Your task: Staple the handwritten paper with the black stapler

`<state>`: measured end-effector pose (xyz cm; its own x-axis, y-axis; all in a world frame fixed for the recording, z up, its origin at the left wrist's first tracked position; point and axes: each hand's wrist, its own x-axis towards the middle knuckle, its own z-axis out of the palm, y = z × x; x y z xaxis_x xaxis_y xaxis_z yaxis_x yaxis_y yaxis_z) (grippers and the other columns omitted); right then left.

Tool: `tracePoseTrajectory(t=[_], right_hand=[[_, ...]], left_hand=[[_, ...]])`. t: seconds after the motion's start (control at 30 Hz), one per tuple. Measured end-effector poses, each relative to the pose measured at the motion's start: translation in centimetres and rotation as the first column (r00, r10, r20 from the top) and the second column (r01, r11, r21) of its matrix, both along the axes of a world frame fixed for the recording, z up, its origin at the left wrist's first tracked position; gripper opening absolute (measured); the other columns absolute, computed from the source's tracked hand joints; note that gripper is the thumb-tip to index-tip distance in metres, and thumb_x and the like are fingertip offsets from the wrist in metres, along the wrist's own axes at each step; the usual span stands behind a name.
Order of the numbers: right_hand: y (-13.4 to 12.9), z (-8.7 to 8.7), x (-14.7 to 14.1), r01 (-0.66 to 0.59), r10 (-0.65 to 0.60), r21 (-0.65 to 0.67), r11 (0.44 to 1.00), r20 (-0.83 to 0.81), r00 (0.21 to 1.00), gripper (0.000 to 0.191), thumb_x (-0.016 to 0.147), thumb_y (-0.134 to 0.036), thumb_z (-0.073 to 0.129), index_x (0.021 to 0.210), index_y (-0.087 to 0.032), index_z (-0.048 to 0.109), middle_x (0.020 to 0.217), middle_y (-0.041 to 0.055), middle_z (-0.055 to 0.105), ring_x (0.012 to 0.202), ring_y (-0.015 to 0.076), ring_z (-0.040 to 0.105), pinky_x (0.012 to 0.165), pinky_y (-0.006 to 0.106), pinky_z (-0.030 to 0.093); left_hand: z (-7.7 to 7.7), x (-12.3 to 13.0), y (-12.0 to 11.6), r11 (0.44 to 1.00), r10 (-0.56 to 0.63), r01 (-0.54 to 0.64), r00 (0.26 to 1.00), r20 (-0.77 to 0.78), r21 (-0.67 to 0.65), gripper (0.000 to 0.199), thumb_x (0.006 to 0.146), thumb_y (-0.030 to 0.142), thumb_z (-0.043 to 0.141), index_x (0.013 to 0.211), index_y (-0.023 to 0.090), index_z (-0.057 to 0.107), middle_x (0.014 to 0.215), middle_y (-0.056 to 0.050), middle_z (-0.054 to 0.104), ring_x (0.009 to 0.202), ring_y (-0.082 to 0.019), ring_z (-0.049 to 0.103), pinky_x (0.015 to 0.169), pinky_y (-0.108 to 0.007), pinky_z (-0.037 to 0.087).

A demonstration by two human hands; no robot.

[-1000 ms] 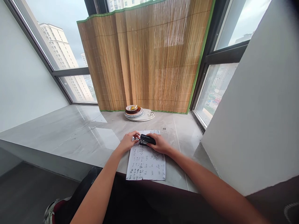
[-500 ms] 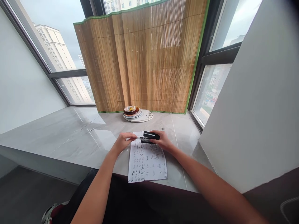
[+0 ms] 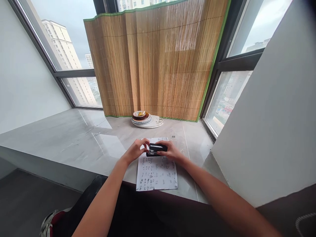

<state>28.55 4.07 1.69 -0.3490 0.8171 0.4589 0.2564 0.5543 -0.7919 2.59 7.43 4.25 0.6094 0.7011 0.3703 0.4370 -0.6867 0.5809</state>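
A black stapler (image 3: 158, 147) is in my right hand (image 3: 171, 150), whose fingers wrap around its right end. Its upper arm is raised from the base, and a bit of metal shows between them on the left side. My left hand (image 3: 137, 150) is at the stapler's left end, thumb and fingers curled around the tip in a pinch. Whether a small part sits between those fingertips is too small to make out. Beneath the stapler lies a white sheet of paper (image 3: 158, 176) covered in handwriting, its top partly hidden by the hands.
A stack of plates (image 3: 142, 120) stands behind the hands, beside a larger white oval plate (image 3: 157, 122). A bamboo blind (image 3: 153, 72) hangs behind them. The grey tiled ledge (image 3: 69, 138) ends at its front edge, and a white wall (image 3: 271, 108) rises on the right.
My left hand has moved right, up against the stapler. The thin metal part that stuck out to the left is now inside it. The view has shifted slightly.
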Motion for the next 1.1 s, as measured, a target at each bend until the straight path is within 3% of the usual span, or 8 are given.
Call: tracePoseTrajectory(t=[0.13,0.4,0.6,0.73,0.83,0.9,1.0,1.1], right_hand=[[-0.6,-0.5,-1.5,-0.027,0.025,0.023,0.999,0.073,0.997,0.037,0.083,-0.035,0.078,0.116,-0.021,0.071,0.104,0.0046,0.075,0.095,0.0231,0.069,0.087,0.036,0.051],[-1.6,-0.1,-3.5,0.063,-0.084,0.066,0.996,0.379,0.921,0.029,0.084,-0.021,0.070,0.112,-0.021,0.062,0.104,0.0056,0.070,0.095,0.0214,0.062,0.083,0.032,0.046],[-2.3,2.2,-0.5,0.038,0.006,-0.068,0.997,0.560,0.828,0.022,0.084,-0.038,0.072,0.093,-0.020,0.064,0.091,0.0042,0.069,0.078,0.0188,0.058,0.068,0.028,0.040],[-1.4,3.1,2.6,0.024,0.093,-0.207,0.978,0.538,0.838,0.039,0.081,-0.056,0.074,0.096,-0.021,0.070,0.094,0.0041,0.071,0.081,0.0203,0.063,0.068,0.029,0.045],[0.3,1.9,3.8,0.294,-0.254,-0.010,0.956,0.472,0.844,0.045,0.100,-0.057,0.045,0.107,-0.020,0.071,0.104,0.0089,0.072,0.097,0.0237,0.065,0.085,0.035,0.050],[1.6,0.2,4.0,0.501,-0.521,0.182,0.846,0.480,0.706,0.047,0.105,-0.049,0.035,0.121,-0.018,0.067,0.124,0.0147,0.067,0.121,0.0283,0.059,0.103,0.042,0.045],[3.3,-2.7,3.5,0.528,-0.531,0.236,0.816,0.669,0.521,0.052,0.103,-0.044,0.044,0.142,-0.011,0.053,0.153,0.0206,0.046,0.147,0.0341,0.035,0.119,0.048,0.032],[4.7,-4.2,1.8,0.472,-0.451,0.217,0.854,0.761,0.466,0.051,0.105,-0.038,0.039,0.150,-0.014,0.045,0.159,0.0194,0.039,0.151,0.0325,0.030,0.123,0.050,0.025]], left_hand=[[0.1,-0.4,0.3,0.999,-0.027,0.024,0.995,-0.101,-0.027,0.029,0.081,0.012,0.068,0.105,0.025,0.064,0.098,0.000,0.070,0.095,-0.021,0.065,0.096,-0.037,0.046],[-0.1,-2.0,1.4,0.939,0.344,-0.344,0.921,-0.186,0.034,0.022,0.089,0.012,0.049,0.099,0.024,0.065,0.114,-0.005,0.063,0.099,-0.021,0.065,0.093,-0.038,0.047],[-0.8,-1.9,0.8,0.972,0.214,-0.233,0.920,-0.328,-0.021,0.020,0.090,0.018,0.053,0.101,0.027,0.067,0.120,-0.002,0.060,0.096,-0.021,0.066,0.097,-0.039,0.045],[-0.8,-2.2,1.3,0.952,0.298,-0.307,0.906,-0.301,0.020,0.023,0.093,0.017,0.048,0.101,0.027,0.067,0.119,-0.002,0.060,0.089,-0.019,0.066,0.096,-0.039,0.045],[-0.6,-2.3,1.6,0.899,0.437,-0.431,0.874,-0.214,0.077,0.026,0.093,0.013,0.045,0.100,0.026,0.066,0.117,-0.003,0.059,0.087,-0.018,0.066,0.090,-0.038,0.047],[-0.4,-2.4,1.7,0.868,0.497,-0.491,0.854,-0.153,0.082,0.028,0.093,0.010,0.044,0.099,0.026,0.066,0.115,-0.004,0.058,0.082,-0.018,0.065,0.086,-0.036,0.048],[-0.2,-2.4,1.7,0.843,0.539,-0.537,0.838,-0.085,0.047,0.029,0.093,0.008,0.042,0.098,0.025,0.066,0.113,-0.004,0.057,0.072,-0.015,0.062,0.082,-0.036,0.049],[0.0,-2.2,1.8,0.819,0.573,-0.573,0.819,0.026,0.018,0.026,0.094,0.012,0.043,0.094,0.023,0.066,0.109,-0.005,0.056,0.072,-0.016,0.061,0.082,-0.035,0.050]])
